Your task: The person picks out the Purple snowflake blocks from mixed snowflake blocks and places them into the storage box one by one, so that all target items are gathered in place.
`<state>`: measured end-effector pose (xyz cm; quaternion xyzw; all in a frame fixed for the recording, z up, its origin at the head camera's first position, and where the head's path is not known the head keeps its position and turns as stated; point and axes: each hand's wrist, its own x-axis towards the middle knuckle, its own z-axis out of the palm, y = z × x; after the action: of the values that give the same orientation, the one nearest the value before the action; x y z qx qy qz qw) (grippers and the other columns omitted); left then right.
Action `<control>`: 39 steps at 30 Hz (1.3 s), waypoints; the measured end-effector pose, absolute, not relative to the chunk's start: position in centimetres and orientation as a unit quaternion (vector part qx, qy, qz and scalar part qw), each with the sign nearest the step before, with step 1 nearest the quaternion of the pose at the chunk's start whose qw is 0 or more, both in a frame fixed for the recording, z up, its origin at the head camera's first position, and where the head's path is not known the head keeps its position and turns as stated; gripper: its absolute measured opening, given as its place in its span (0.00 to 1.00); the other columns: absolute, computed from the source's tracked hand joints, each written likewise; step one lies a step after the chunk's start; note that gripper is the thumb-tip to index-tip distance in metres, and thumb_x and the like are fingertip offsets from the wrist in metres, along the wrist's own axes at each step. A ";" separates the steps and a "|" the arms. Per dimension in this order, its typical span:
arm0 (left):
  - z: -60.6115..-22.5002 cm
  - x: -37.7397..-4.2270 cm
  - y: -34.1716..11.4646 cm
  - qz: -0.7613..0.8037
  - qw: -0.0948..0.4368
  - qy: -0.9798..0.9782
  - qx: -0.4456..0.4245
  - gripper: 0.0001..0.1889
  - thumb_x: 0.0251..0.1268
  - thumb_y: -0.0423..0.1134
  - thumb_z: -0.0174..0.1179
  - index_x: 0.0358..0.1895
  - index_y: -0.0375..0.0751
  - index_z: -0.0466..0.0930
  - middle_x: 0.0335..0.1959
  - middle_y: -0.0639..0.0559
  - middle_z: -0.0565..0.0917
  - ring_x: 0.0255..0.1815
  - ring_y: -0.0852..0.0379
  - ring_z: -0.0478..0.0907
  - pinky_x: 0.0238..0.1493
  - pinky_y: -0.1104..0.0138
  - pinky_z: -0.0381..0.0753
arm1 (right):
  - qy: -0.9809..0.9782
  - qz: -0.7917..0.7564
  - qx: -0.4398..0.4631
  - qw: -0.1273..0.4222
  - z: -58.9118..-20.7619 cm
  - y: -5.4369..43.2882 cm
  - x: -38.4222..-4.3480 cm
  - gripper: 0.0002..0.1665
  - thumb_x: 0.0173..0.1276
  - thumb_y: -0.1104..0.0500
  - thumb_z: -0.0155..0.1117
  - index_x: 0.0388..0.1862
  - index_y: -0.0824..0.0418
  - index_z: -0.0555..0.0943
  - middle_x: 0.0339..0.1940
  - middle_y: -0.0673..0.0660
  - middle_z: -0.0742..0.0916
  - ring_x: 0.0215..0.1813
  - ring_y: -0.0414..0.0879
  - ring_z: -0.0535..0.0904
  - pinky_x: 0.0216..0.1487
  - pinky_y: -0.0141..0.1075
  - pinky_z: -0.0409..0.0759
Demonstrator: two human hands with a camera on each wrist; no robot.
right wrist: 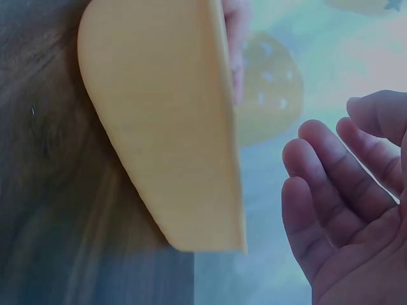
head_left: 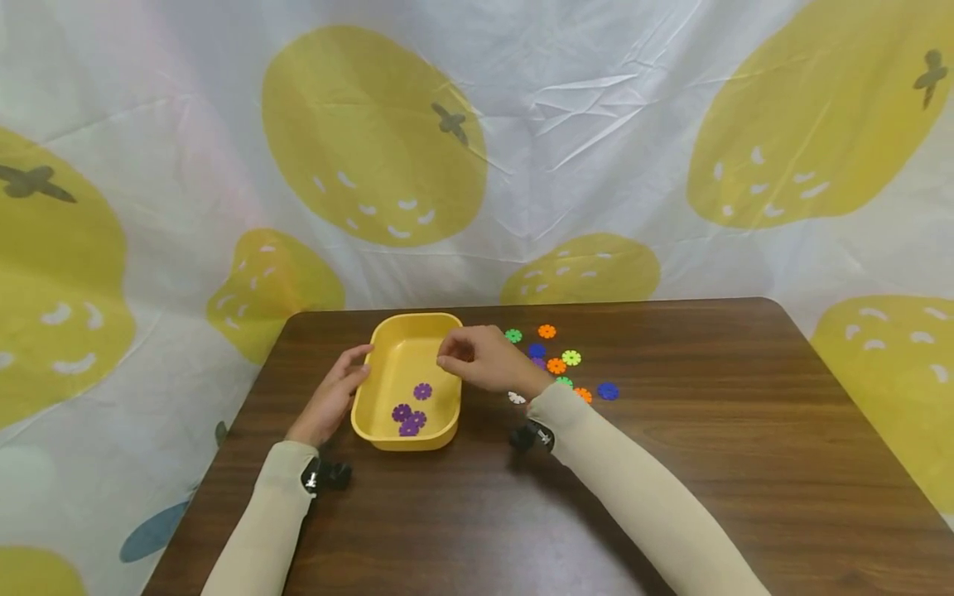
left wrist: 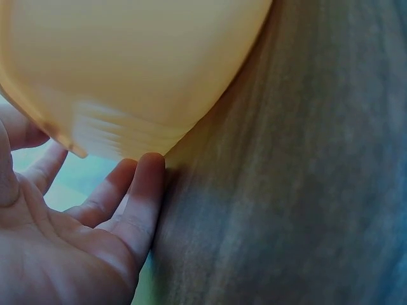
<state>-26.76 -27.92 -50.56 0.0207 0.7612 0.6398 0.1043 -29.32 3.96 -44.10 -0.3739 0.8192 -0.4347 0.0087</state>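
the yellow tub (head_left: 406, 356) stands on the bench (head_left: 708, 414), its left side touched by the left hand (head_left: 328, 401), whose fingers are spread and only gently bent. the right hand (head_left: 492, 360) hangs at the tub's right rim with loosely bent fingers, the thumb tip near the index finger and no piece visible between them. several purple discs (head_left: 422, 391) lie inside the tub toward its near end, one apart from the cluster; other coloured discs (head_left: 556, 366) are scattered on the bench to the right. the discs look thin, light and stiff, probably plastic, so they may slide when flat; the notched edge seems the best place to pinch. the tub, smooth and thin-walled, is probably light enough to skid if bumped, and is best steadied by its rim.
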 end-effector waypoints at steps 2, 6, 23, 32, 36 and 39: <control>-50.6 -26.7 -28.0 0.638 0.104 0.762 0.017 0.28 0.89 0.48 0.43 0.84 0.50 0.54 0.75 0.30 0.67 0.68 0.40 0.76 0.56 0.61 0.85 | 0.816 -0.445 -0.369 0.005 -43.9 4.6 -29.4 0.05 0.77 0.52 0.68 0.42 0.51 0.86 0.35 0.45 0.90 0.35 0.40 0.83 0.39 0.34 0.83; -50.5 -26.7 -28.0 0.636 0.105 0.764 0.016 0.27 0.89 0.47 0.43 0.84 0.51 0.54 0.75 0.30 0.67 0.69 0.38 0.74 0.57 0.60 0.84 | 0.813 -0.473 -0.340 0.004 -43.7 5.9 -29.6 0.04 0.76 0.51 0.69 0.42 0.49 0.86 0.36 0.47 0.90 0.36 0.42 0.83 0.40 0.36 0.83; -50.6 -27.0 -27.9 0.630 0.107 0.769 0.008 0.27 0.89 0.47 0.43 0.84 0.52 0.55 0.75 0.31 0.69 0.70 0.39 0.75 0.57 0.60 0.84 | 0.847 -0.477 -0.233 -0.033 -46.4 12.4 -32.6 0.06 0.75 0.50 0.69 0.42 0.50 0.86 0.37 0.50 0.91 0.40 0.46 0.85 0.45 0.42 0.82; -50.6 -26.8 -27.9 0.624 0.109 0.774 0.006 0.27 0.89 0.48 0.42 0.84 0.53 0.54 0.75 0.31 0.69 0.70 0.37 0.74 0.59 0.59 0.84 | 0.870 -0.446 -0.211 -0.006 -48.3 14.6 -33.6 0.05 0.73 0.55 0.71 0.44 0.54 0.86 0.38 0.53 0.92 0.40 0.46 0.86 0.44 0.41 0.83; -50.6 -26.7 -27.9 0.623 0.110 0.775 0.004 0.27 0.89 0.48 0.42 0.84 0.53 0.54 0.74 0.31 0.69 0.70 0.37 0.75 0.59 0.59 0.84 | 0.881 -0.420 -0.218 0.001 -48.9 15.4 -34.0 0.08 0.71 0.57 0.73 0.45 0.58 0.86 0.38 0.53 0.91 0.39 0.45 0.85 0.44 0.40 0.83; -50.6 -26.7 -27.9 0.622 0.109 0.775 0.001 0.27 0.89 0.48 0.43 0.84 0.53 0.55 0.74 0.31 0.69 0.70 0.38 0.75 0.59 0.59 0.83 | 0.890 -0.393 -0.231 0.012 -49.2 15.9 -34.2 0.12 0.69 0.57 0.75 0.48 0.60 0.86 0.39 0.53 0.91 0.40 0.45 0.84 0.45 0.40 0.82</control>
<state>-26.74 -27.90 -50.58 0.0010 0.7754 0.6220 0.1089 -34.22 15.90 -49.19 -0.2309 0.8898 -0.3934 0.0120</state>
